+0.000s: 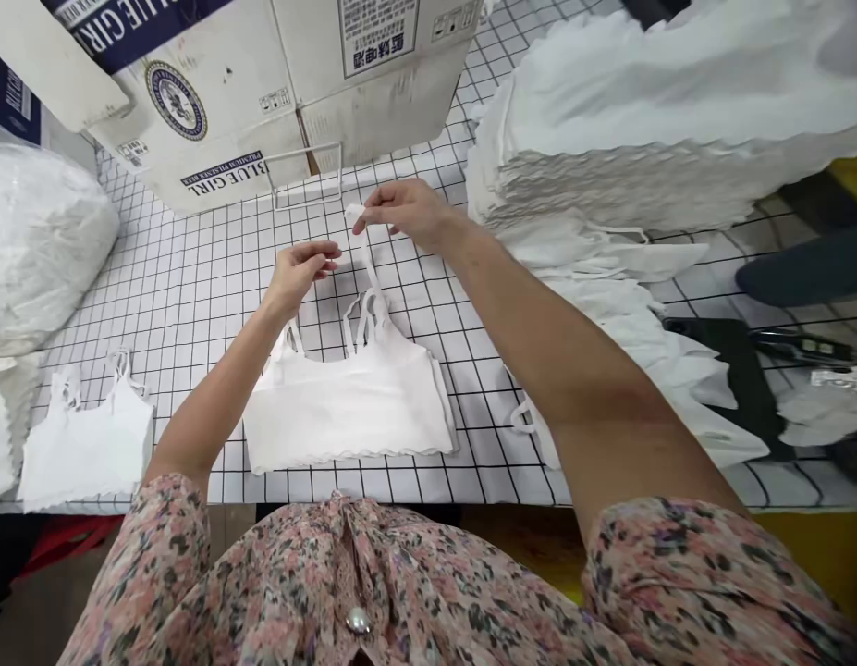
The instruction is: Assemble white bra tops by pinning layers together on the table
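One white strap point(369, 264) is pinched between the thumb and fingers of the right hand point(404, 211), which is nearly closed at the tips, its end standing out just past them. The left hand point(299, 276) is half open, its fingers loosely curled towards the right one and apart from it; whether anything lies between its thumb and fingertips I cannot tell. The right arm reaches forward and inward across the tablecloth point(199, 268), palm turned down, with the wrist slightly bent; the left arm slants forward and inward too, its hand lower and nearer the body. Between the forearms lies the white top point(345, 402), flat near the table's front edge, its long axis running left to right. Its straps point away from the person and its wavy hem faces the body, with layered edges showing at the right side. The held strap rises from the top's right shoulder, slanting slightly left on its way up to the fingers. Just beyond the hands stands a white wire frame point(307, 201), in front of a printed carton point(240, 102)
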`<state>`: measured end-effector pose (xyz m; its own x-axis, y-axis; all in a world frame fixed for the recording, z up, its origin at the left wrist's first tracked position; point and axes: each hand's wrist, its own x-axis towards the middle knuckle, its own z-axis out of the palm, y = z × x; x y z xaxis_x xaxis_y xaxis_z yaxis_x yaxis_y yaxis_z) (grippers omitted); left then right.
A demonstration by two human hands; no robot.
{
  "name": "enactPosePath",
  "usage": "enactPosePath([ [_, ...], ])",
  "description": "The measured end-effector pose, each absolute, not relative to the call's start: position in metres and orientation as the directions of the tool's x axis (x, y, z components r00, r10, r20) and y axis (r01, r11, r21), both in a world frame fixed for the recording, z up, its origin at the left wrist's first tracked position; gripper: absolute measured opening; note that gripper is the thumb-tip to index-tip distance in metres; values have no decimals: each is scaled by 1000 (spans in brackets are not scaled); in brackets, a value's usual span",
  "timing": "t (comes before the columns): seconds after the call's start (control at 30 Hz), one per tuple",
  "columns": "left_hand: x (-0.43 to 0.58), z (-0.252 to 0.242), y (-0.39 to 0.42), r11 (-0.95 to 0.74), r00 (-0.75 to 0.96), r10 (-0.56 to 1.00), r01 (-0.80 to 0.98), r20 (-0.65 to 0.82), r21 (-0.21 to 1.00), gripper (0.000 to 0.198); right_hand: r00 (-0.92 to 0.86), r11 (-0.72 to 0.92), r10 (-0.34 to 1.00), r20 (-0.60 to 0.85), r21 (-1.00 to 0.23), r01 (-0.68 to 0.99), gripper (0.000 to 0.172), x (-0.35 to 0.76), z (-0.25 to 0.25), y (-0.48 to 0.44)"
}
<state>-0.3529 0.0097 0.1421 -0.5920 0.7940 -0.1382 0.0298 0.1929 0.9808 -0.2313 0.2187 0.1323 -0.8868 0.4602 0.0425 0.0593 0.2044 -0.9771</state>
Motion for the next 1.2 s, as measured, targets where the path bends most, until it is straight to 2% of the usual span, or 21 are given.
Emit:
enactPosePath([
  [0.1, -348, 138, 31, 203, -333, 905, -204, -263, 958, 15, -913, 48, 396, 96, -995, -84, 44, -204, 152, 215],
  [0.2, -325, 132, 45, 171, -179, 962, -198, -207, 965, 18, -909, 1, 400, 118, -992, -128, 56, -180, 168, 207],
  [0.3, -298, 123, 50, 50, -270, 962, -2, -49, 999, 9, -922, 34, 364, 135, -991, -131, 60, -150, 182, 195],
  [0.4, -278, 120, 41, -93, -395, 893, 310, 217, 946, 9, -938, 97, 303, 169, -984, -146, 62, -112, 190, 179],
  [0.47, -269, 121, 28, -161, -365, 864, 454, 347, 876, 15, -893, 167, 408, 191, -977, -133, 56, -88, 188, 167],
  [0.53, -263, 125, 14, -222, -299, 865, 492, 403, 842, 18, -816, 202, 558, 150, -978, -42, 48, -72, 178, 153],
  [0.6, -257, 128, 3, -266, -262, 862, 494, 434, 827, 18, -795, 149, 606, 35, -986, 70, 43, -66, 164, 140],
  [0.7, -251, 128, -6, -261, -251, 857, 541, 450, 799, 18, -840, 4, 532, -104, -992, 125, 44, -70, 147, 125],
  [0.93, -253, 127, -6, -211, -254, 851, 636, 460, 742, 15, -890, -73, 435, -137, -990, 117, 49, -72, 154, 112],
  [1.03, -255, 129, -4, -190, -268, 850, 646, 453, 739, 15, -917, -52, 357, -180, -984, 173, 48, -60, 163, 109],
  [1.2, -256, 131, 2, -193, -306, 837, 609, 452, 770, 18, -921, -136, 226, -317, -946, 293, 45, -41, 166, 103],
])
